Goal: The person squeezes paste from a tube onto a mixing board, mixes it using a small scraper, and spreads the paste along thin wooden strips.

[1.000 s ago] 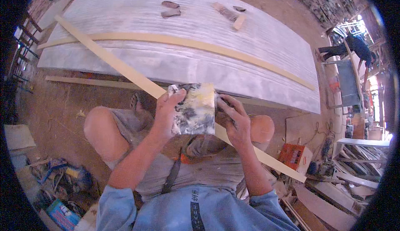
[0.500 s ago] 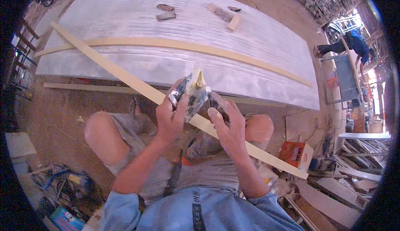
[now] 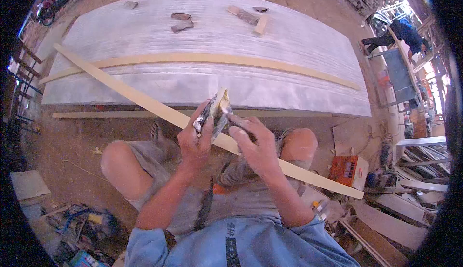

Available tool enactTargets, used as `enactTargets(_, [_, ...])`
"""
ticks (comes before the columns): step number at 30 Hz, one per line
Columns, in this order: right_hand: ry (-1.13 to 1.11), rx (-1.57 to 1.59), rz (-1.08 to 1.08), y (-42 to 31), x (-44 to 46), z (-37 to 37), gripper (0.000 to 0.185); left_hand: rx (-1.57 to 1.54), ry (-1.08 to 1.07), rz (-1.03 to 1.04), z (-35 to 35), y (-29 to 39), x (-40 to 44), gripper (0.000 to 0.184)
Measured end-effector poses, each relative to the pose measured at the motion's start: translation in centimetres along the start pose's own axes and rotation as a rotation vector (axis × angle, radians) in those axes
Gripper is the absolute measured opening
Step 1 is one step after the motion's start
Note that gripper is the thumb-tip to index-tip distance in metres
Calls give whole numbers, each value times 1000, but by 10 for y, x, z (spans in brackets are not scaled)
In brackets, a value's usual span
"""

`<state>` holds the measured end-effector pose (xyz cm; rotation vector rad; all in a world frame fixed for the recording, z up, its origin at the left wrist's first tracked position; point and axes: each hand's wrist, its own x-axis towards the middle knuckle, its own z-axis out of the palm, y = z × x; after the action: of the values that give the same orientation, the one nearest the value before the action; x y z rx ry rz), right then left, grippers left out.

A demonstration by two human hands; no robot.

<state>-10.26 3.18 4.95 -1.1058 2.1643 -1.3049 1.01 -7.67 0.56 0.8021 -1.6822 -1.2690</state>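
My left hand (image 3: 195, 137) is closed around a crumpled, silvery-dark packet (image 3: 210, 117). Its torn top points up, and pale yellow paste (image 3: 224, 104) shows in the opening. My right hand (image 3: 259, 144) pinches a small dark flat piece (image 3: 241, 124), mostly covered by the fingers; its tip reaches the packet's mouth. Whether this piece is a scraper I cannot tell. Beneath both hands, a long pale wooden strip (image 3: 135, 97) runs diagonally across my lap, its far end over the large panel (image 3: 144, 86).
On the panel lie another wooden strip (image 3: 193, 58), sandpaper-like scraps (image 3: 182, 25) and a wood block (image 3: 261, 24). An orange box (image 3: 343, 170) stands at my right, near stacked boards (image 3: 386, 228). Tools (image 3: 82, 223) clutter the lower left. Another person (image 3: 405, 36) bends at the far right.
My right hand has moved left, bringing the dark piece from beside the packet to its opening. The packet sits slightly lower and further left in view; the camera has tilted a little.
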Motion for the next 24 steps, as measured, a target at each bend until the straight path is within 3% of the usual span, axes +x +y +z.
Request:
enactTargets(6, [-7, 27, 37, 3, 0, -1, 35, 180, -131, -12, 3, -3, -7, 37])
enactTargets(9, [-55, -158, -138, -2, -8, -16, 36, 17, -6, -115, -4, 4, 0, 37])
enactTargets(12, [-30, -194, -137, -10, -8, -35, 39, -274, 39, -210, -5, -8, 4, 32])
enactTargets(14, [-32, -241, -232, 2, -5, -42, 41, -810, 19, -571, -5, -2, 5, 25])
enactTargets(15, [-35, -278, -331, 8, -2, -43, 43, -817, 16, -568, -6, 3, 7, 25])
enactTargets(17, [-44, -206, -304, 12, 0, -42, 43, -897, -5, -713, -11, 11, 10, 23])
enactTargets(21, [-91, -17, -270, 15, -1, -32, 44, -972, -51, -744, -9, -8, 7, 27])
enactTargets(24, [-81, -69, -282, 29, -4, -18, 45, -1030, -60, -787, -7, -8, 7, 26])
